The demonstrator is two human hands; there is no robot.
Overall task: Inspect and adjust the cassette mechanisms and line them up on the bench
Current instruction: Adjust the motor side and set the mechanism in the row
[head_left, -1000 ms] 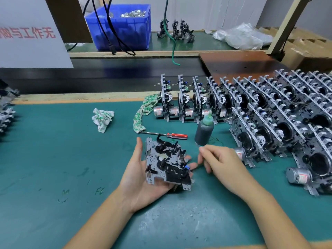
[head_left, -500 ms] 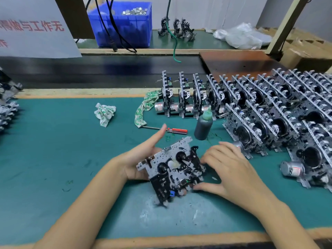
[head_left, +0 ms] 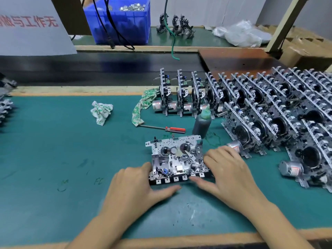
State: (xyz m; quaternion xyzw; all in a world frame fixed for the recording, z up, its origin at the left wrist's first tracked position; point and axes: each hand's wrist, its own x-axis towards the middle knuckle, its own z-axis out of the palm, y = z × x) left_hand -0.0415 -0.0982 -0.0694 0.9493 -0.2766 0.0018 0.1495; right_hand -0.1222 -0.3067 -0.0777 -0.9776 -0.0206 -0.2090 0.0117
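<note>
One cassette mechanism lies flat on the green table, near the front edge, with its row of keys toward the person. The left hand grasps its left side, fingers curled at the edge and the thumb lying along the front. The right hand grasps the right side; its thumb seems to press on the keys, but this part is blurred. Just behind the mechanism stands a dark bottle with a green nozzle, and a red-handled screwdriver lies to the left of it. Many finished mechanisms stand upright in rows on the right. Two crumpled cloths lie farther back.
</note>
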